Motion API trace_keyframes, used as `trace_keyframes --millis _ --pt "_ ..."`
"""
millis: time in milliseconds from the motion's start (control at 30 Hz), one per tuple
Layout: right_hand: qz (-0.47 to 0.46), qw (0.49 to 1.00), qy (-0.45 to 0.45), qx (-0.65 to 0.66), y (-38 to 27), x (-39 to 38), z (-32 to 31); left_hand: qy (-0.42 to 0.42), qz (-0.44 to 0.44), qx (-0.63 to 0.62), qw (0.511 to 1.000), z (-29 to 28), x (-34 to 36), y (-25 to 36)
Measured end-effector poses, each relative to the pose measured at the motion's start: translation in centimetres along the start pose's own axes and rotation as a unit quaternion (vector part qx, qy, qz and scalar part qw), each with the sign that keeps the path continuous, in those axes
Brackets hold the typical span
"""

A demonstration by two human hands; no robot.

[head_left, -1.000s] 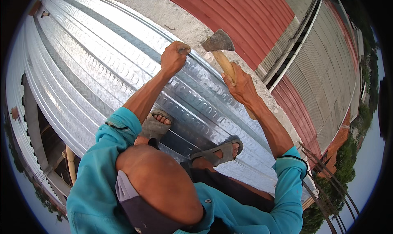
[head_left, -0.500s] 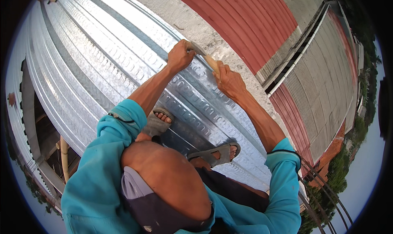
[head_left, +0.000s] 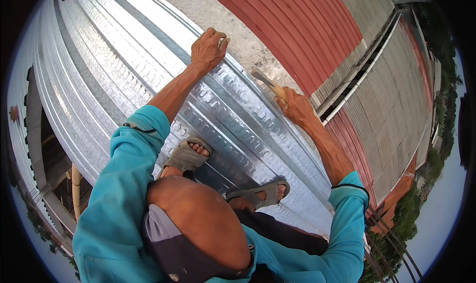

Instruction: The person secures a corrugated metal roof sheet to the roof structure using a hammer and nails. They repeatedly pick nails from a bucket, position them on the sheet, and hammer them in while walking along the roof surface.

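Note:
I am crouching on ribbed, shiny metal roofing sheets [head_left: 163, 65]. My right hand [head_left: 299, 108] grips a wooden-handled tool with a flat dark blade [head_left: 265, 80]; its kind is not clear. The blade points up and left over the rough concrete strip [head_left: 238, 30] along the sheet's edge. To the left, my left hand [head_left: 209, 49] is raised over that same edge with its fingers curled closed. Whatever it holds, if anything, is hidden. The two hands are apart, and the blade no longer touches the left one.
Beyond the concrete lie red corrugated roofing [head_left: 292, 30] and grey roofing [head_left: 386, 119], with a white pipe [head_left: 364, 75] between. At left, the sheets end above a dark opening with a bamboo pole [head_left: 76, 191]. My sandalled feet stand on the metal. Cables [head_left: 394, 243] run at lower right.
My hands have moved apart: the left went up and left, letting go of the blade end. My right hand shifted right and slightly down with the tool.

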State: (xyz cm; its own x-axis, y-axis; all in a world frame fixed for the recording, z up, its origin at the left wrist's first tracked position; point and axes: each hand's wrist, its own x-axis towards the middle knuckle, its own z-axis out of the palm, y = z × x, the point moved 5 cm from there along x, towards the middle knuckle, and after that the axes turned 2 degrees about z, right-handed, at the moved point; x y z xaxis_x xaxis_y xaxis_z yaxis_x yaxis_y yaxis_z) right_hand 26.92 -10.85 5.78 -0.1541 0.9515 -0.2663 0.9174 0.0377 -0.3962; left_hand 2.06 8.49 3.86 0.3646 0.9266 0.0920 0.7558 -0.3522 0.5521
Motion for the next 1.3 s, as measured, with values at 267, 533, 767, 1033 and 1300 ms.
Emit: trace_keyframes --millis 267,533,767,1033,1300 --pt "-0.14 0.99 0.022 0.022 -0.9 0.8 -0.2 -0.014 0.096 0.032 0.995 4.6 3.1 -0.7" --pt "-0.209 0.977 0.032 -0.004 -2.0 3.8 -0.6 -0.092 0.061 0.042 0.993 5.2 2.9 -0.3" --pt "-0.184 0.98 0.071 -0.005 -1.3 5.9 -2.6 -0.096 0.067 0.06 0.991 5.5 3.1 -1.5" --pt "-0.135 0.978 -0.058 -0.147 0.8 6.9 -0.2 -0.112 0.051 0.053 0.991 5.0 3.1 -1.1" --pt "-0.401 0.914 0.051 0.043 -5.4 3.3 -4.2 -0.1 0.075 0.072 0.99 5.4 3.9 -1.5"
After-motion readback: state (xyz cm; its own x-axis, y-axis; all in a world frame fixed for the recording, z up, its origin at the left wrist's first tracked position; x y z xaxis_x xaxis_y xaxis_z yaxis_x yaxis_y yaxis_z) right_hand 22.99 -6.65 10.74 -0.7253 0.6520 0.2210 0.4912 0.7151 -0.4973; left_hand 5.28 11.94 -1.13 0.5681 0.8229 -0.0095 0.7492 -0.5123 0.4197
